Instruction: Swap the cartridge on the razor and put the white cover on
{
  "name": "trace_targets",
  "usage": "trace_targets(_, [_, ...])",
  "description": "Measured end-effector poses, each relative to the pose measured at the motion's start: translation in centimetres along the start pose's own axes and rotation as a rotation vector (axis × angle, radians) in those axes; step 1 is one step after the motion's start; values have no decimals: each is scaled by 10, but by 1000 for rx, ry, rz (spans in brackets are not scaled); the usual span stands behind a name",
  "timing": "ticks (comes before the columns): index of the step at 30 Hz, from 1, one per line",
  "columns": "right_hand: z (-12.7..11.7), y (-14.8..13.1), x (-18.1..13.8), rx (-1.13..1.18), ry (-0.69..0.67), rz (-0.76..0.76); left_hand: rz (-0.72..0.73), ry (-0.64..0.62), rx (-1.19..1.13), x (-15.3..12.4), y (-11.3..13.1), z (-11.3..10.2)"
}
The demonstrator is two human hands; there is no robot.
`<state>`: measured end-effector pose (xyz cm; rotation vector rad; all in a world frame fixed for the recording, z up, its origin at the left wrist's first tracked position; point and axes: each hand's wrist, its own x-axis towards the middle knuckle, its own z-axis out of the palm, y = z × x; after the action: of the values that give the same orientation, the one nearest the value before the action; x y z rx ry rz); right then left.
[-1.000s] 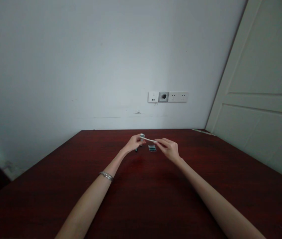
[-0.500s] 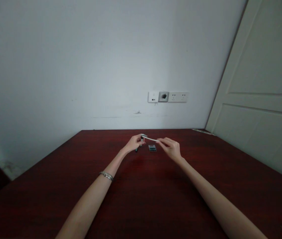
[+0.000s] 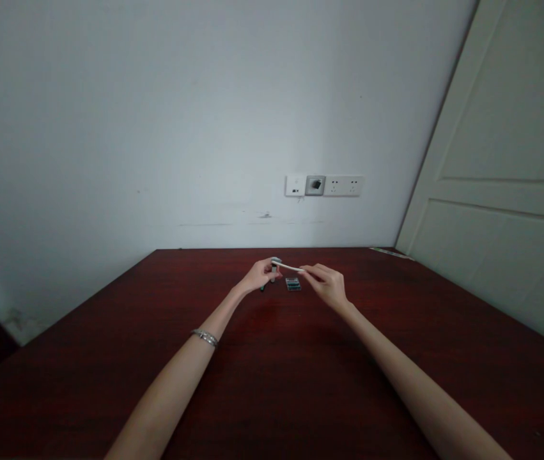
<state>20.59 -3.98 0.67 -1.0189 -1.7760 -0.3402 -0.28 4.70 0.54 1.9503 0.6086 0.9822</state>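
Both arms reach far out over a dark red wooden table (image 3: 272,383). My left hand (image 3: 258,276), a bracelet on its wrist, is closed around a small upright dark object with a light top (image 3: 274,263). My right hand (image 3: 325,283) pinches the right end of a thin white stick (image 3: 287,266), whose left end meets the top of the object in my left hand. A small dark clear case (image 3: 293,284) lies on the table just below the stick, between the hands.
A white wall stands behind the table with a row of sockets (image 3: 324,186). A white door (image 3: 506,191) runs along the right side. A thin pale strip (image 3: 391,253) lies at the table's far right corner.
The hands have barely moved; the white stick's left end has risen slightly to meet the top of the object in my left hand.
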Motion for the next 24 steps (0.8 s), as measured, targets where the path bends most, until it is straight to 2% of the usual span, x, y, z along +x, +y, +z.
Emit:
trace_targets(5, [-1,-8,3,-17,-28,-27,-7,14,-14,1,2,-1])
trace_targets(11, [-7,3,4,-87,29,-10,-43,27,6,1,3,-8])
trace_targets(18, [1,-9,2,-62,-35,-57,-15,36,18,2,-3,-6])
trace_targets(24, [-9,12,4,-97,88,41,-30,73,-30,0,3,-16])
